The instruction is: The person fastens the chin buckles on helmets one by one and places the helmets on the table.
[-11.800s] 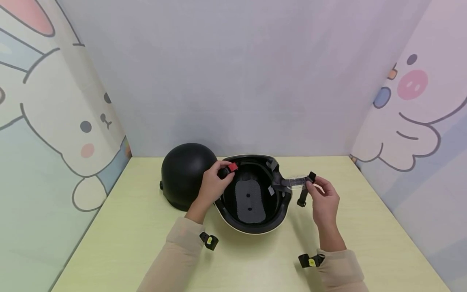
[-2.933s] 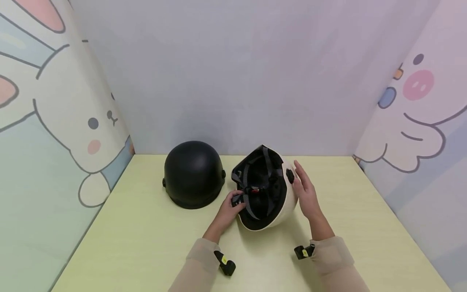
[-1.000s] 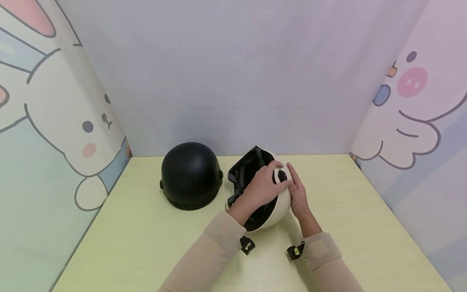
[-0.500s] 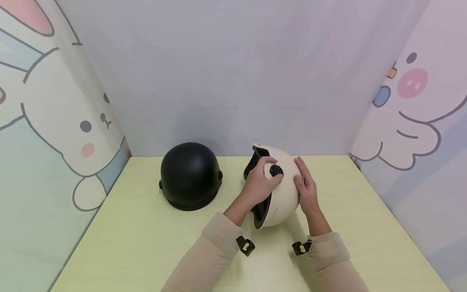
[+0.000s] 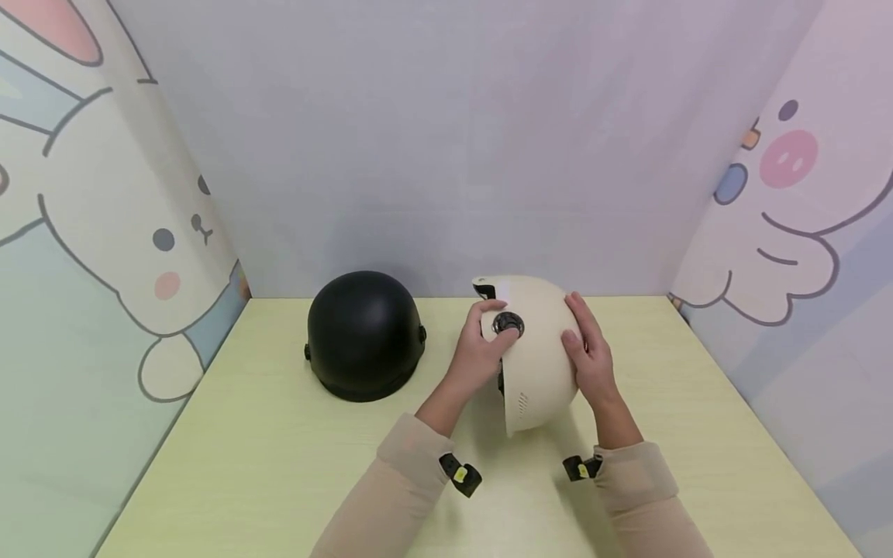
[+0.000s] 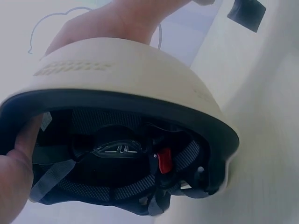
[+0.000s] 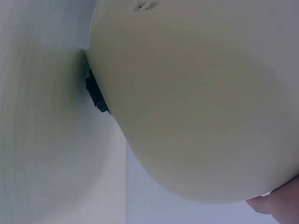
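Right of centre over the pale table point(image 5: 251, 473), a cream helmet point(image 5: 547, 364) is tilted, opening leftward. The left hand point(image 5: 476, 355) grips its rim, thumb at a black disc point(image 5: 508, 321); the right hand point(image 5: 595, 368), fingers extended, rests against the crown. Apart at left stands a black helmet point(image 5: 364, 337).

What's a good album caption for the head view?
Left hand and right hand hold a cream helmet beside a black helmet.

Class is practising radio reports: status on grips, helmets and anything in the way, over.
Left grip holding white helmet, thumb at black knob. Right grip against crown. Opening facing left. Black helmet apart at left, not blocking.
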The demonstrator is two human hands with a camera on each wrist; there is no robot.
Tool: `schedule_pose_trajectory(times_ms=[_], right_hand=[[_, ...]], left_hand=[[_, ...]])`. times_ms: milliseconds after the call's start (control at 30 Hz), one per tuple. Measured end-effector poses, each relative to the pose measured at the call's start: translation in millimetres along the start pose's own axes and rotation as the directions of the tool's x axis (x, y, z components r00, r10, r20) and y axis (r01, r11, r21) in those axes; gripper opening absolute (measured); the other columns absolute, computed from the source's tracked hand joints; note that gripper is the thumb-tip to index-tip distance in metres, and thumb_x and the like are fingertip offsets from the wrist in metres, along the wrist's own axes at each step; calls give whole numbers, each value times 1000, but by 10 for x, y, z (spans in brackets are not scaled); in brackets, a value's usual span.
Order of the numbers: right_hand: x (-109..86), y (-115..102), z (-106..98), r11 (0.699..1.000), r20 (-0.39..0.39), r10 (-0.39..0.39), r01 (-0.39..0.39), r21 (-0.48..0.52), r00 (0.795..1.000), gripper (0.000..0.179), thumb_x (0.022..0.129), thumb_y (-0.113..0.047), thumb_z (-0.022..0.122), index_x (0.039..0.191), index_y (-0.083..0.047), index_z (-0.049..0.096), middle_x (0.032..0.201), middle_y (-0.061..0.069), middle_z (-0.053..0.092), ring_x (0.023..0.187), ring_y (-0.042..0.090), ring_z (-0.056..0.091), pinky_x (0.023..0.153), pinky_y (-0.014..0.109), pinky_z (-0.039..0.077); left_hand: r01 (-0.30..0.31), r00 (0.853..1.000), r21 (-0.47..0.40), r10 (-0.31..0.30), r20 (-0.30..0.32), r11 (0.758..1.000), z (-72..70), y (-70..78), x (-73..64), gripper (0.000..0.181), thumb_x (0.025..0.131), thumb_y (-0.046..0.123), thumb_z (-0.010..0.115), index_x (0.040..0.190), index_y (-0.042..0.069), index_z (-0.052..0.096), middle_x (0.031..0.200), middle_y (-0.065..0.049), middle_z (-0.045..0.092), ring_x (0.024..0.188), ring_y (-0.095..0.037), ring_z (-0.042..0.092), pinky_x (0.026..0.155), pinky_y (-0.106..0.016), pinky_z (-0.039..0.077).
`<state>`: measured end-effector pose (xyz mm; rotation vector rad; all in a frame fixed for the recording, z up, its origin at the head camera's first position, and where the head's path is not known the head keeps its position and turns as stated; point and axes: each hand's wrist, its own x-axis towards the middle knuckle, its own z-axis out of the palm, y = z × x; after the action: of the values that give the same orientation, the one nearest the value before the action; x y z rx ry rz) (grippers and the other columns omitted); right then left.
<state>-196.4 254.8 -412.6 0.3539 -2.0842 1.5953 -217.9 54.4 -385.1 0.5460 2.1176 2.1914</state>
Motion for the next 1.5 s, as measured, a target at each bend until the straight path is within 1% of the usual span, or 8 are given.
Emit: schedule_pose_trajectory(times_ms=[267, 400, 567, 733, 933, 1167, 1333, 1500], right_hand=[[39, -64, 33, 996, 9, 34, -33, -88, 999, 51, 98, -5, 52, 147, -1, 39, 157, 13, 27, 143, 29, 20, 112, 45, 19], [40, -46, 56, 996, 12, 42, -41, -82, 999, 52, 98, -7, 52, 147, -2, 39, 156, 11, 28, 143, 28, 21, 111, 46, 19], [66, -34, 99, 993, 24, 33, -30, -114, 999, 51, 97, -6, 52, 147, -1, 39, 156, 14, 28, 143, 31, 21, 110, 47, 19], [87, -36, 122, 989, 20, 32, -29, -146, 999, 50, 97, -5, 51, 145, 3, 39, 155, 19, 28, 142, 36, 20, 110, 52, 18], [81, -33, 121, 989, 18, 19, -16, -147, 1000, 53, 96, -8, 55, 146, -2, 41, 155, 15, 29, 142, 33, 22, 110, 55, 18], [82, -46, 104, 990, 32, 10, -5, -138, 999, 52, 97, -10, 53, 148, -4, 41, 156, 13, 28, 142, 32, 21, 108, 57, 20], [62, -30, 119, 992, 50, 0, 7, -124, 999, 52, 99, -5, 50, 149, -2, 37, 157, 14, 26, 143, 32, 19, 108, 57, 19], [36, 3, 108, 994, 64, -9, 16, -108, 998, 50, 101, -6, 46, 150, -2, 34, 157, 15, 24, 143, 32, 18, 109, 54, 19]], left_hand=[[15, 1000, -179, -14, 5, 984, -105, -65, -64, 44, 94, 8, 56, 136, 10, 42, 131, -15, 50, 88, -22, 58, 77, -30, 49], [4, 1000, -105, -6, -10, 994, -165, -138, -75, 45, 95, 15, 57, 138, 14, 43, 147, -12, 32, 100, -26, 50, 82, -31, 43], [19, 999, -196, -12, 39, 980, -239, -114, -96, 45, 97, 8, 53, 139, 10, 37, 120, -18, 57, 91, -21, 61, 78, -30, 50], [-32, 999, 163, 27, 35, 986, -331, -25, -130, 44, 99, 26, 55, 141, 17, 43, 118, -10, 59, 89, -18, 61, 80, -35, 49], [-56, 996, 676, 86, -12, 735, -361, 218, -184, 49, 97, 49, 50, 140, 25, 53, 141, -4, 48, 111, -26, 58, 89, -47, 46], [-215, 942, 925, 316, 112, 313, -130, 426, -64, 48, 97, 45, 54, 135, 17, 60, 141, -15, 47, 114, -32, 55, 88, -46, 47], [-234, 966, 936, 169, 194, 264, 30, 422, 90, 60, 99, 57, 41, 150, 26, 41, 156, -14, 28, 139, -40, 28, 109, -55, 22], [-215, 976, 954, 74, 203, 208, 76, 375, 151, 67, 96, 66, 35, 153, 31, 33, 156, -14, 28, 140, -39, 26, 109, -53, 25]])
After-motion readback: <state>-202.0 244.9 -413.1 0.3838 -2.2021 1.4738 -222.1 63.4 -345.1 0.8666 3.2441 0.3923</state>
